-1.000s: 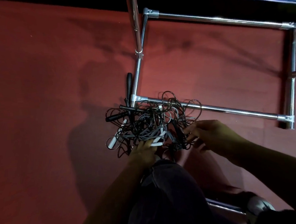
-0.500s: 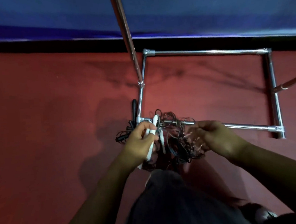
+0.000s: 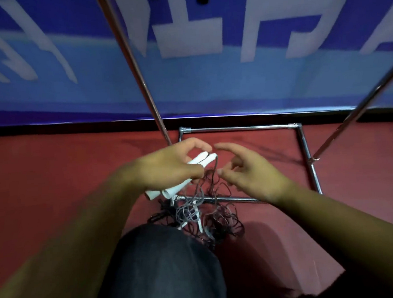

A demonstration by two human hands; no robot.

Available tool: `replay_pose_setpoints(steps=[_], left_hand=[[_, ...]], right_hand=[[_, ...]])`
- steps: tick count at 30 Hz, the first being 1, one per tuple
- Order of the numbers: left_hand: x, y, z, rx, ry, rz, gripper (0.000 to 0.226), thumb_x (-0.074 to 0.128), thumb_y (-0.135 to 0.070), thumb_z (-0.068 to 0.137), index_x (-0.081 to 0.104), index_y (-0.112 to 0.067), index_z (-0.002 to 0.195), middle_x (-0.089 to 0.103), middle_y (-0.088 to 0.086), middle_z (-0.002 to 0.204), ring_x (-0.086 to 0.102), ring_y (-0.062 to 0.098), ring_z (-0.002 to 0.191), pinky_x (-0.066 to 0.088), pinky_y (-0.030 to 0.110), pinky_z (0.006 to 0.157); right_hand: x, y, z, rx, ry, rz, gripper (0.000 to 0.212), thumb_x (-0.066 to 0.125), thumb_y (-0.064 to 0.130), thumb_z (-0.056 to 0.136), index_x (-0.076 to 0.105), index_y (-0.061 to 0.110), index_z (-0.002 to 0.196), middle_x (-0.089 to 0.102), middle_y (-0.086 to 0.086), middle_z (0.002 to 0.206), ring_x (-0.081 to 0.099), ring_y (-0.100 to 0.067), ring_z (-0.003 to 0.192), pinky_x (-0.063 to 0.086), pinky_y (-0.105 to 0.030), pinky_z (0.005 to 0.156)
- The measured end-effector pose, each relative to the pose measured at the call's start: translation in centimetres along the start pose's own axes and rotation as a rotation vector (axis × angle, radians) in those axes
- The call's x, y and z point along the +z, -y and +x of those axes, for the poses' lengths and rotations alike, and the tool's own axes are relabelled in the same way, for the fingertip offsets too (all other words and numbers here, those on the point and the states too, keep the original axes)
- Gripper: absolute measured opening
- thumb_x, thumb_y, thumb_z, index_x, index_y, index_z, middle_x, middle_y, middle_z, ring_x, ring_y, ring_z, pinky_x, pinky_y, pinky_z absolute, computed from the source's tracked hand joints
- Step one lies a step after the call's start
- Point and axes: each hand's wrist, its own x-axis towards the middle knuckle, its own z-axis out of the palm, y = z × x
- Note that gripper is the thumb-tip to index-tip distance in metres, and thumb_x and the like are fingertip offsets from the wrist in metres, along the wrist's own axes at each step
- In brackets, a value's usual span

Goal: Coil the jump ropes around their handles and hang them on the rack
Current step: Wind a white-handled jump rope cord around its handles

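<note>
My left hand [image 3: 169, 167] grips two white jump-rope handles [image 3: 202, 159] side by side, raised above the floor. A grey cord [image 3: 212, 178] hangs from their tips down into a tangled pile of dark and grey jump ropes [image 3: 209, 217] on the red floor. My right hand [image 3: 248, 170] hovers just right of the handles with its fingers loosely spread, holding nothing. The chrome rack [image 3: 240, 128] has its rectangular base on the floor beyond the pile, and its poles rise at the left and right.
A chrome upright pole [image 3: 133, 64] slants up at the left of the rack and another [image 3: 360, 109] at the right. A blue banner wall [image 3: 209, 78] stands behind. My dark trouser knee [image 3: 162, 267] fills the lower middle.
My left hand has lifted the white handles higher, off the pile. My right hand has let go of the tangle and risen beside them. The view has tilted up toward the banner.
</note>
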Motion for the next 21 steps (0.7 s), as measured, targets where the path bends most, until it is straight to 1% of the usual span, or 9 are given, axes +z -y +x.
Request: replay_pose_setpoints(steps=[3,5,7,11,13,16,18,19,21], left_hand=[[0.5,-3.8,-1.2,0.027,-0.005,0.061,0.054,0.064,-0.016,0.089,0.047,-0.041,0.134,0.069,-0.011,0.069,0.059,0.007,0.063,0.044,0.027,0.066],[1.3,-5.6,-1.5,0.047,0.005,0.045,0.057,0.066,-0.018,0.088,0.045,-0.039,0.136,0.071,-0.007,0.073,0.061,0.006,0.064,0.043,0.028,0.066],[2.5,-6.7,-1.5,0.079,0.037,-0.027,0.058,0.067,-0.021,0.086,0.046,-0.035,0.137,0.072,-0.002,0.075,0.062,0.012,0.067,0.044,0.030,0.067],[4.9,-7.1,-1.1,0.112,0.026,-0.173,0.031,0.056,-0.026,0.104,0.053,-0.030,0.135,0.071,0.002,0.073,0.059,0.017,0.063,0.042,0.032,0.062],[5.9,-6.9,-1.0,0.100,-0.047,-0.272,0.026,0.054,-0.027,0.106,0.058,-0.028,0.131,0.064,0.006,0.067,0.054,0.020,0.058,0.040,0.029,0.057],[6.1,-5.6,-0.9,0.049,-0.266,-0.409,0.027,0.054,-0.015,0.105,0.059,-0.021,0.131,0.045,-0.002,0.055,0.039,0.010,0.044,0.032,0.021,0.043],[5.2,-4.2,-0.7,0.049,-0.416,-0.377,0.021,0.056,-0.014,0.104,0.064,-0.017,0.123,0.045,-0.005,0.053,0.038,0.009,0.044,0.034,0.021,0.043],[4.7,-3.5,-0.6,0.047,-0.481,-0.361,0.017,0.056,-0.014,0.104,0.067,-0.016,0.116,0.045,-0.005,0.053,0.038,0.010,0.044,0.035,0.022,0.043],[3.9,-2.0,-0.2,0.009,-0.585,-0.330,0.017,0.054,-0.014,0.104,0.071,-0.018,0.105,0.047,-0.006,0.052,0.039,0.010,0.045,0.034,0.021,0.043]], right_hand=[[-1.6,1.8,-1.6,-0.086,0.017,-0.061,0.048,0.073,0.016,0.093,0.056,0.029,0.136,0.063,0.007,0.071,0.057,-0.004,0.057,0.045,-0.018,0.056],[-2.9,2.7,-2.6,-0.157,-0.038,-0.154,0.030,0.073,0.019,0.093,0.064,0.026,0.120,0.065,0.007,0.074,0.061,-0.004,0.062,0.046,-0.021,0.062],[-4.3,3.1,-3.7,-0.191,-0.129,-0.267,0.013,0.071,0.025,0.091,0.068,0.028,0.103,0.067,0.008,0.076,0.063,-0.008,0.069,0.050,-0.032,0.068],[-6.5,2.4,-6.0,-0.147,-0.208,-0.417,0.006,0.066,0.025,0.093,0.070,0.027,0.090,0.071,0.004,0.076,0.066,-0.017,0.072,0.055,-0.040,0.073],[-7.3,1.6,-6.8,-0.083,-0.272,-0.436,0.010,0.066,0.024,0.094,0.070,0.024,0.084,0.071,0.002,0.074,0.068,-0.019,0.073,0.055,-0.040,0.074],[-8.9,0.9,-7.6,0.065,-0.379,-0.469,0.018,0.065,0.029,0.095,0.066,0.020,0.079,0.068,0.001,0.073,0.065,-0.023,0.073,0.051,-0.034,0.066],[-10.3,0.5,-8.1,0.150,-0.446,-0.513,0.029,0.065,0.030,0.095,0.053,0.019,0.071,0.058,0.003,0.066,0.054,-0.024,0.066,0.036,-0.036,0.056],[-10.9,0.4,-8.3,0.178,-0.481,-0.525,0.032,0.064,0.029,0.096,0.048,0.019,0.069,0.054,0.003,0.064,0.050,-0.026,0.065,0.028,-0.038,0.058],[-12.2,0.0,-8.7,0.209,-0.546,-0.510,0.027,0.062,0.027,0.095,0.050,0.017,0.074,0.053,0.003,0.065,0.050,-0.029,0.070,0.026,-0.034,0.061]])
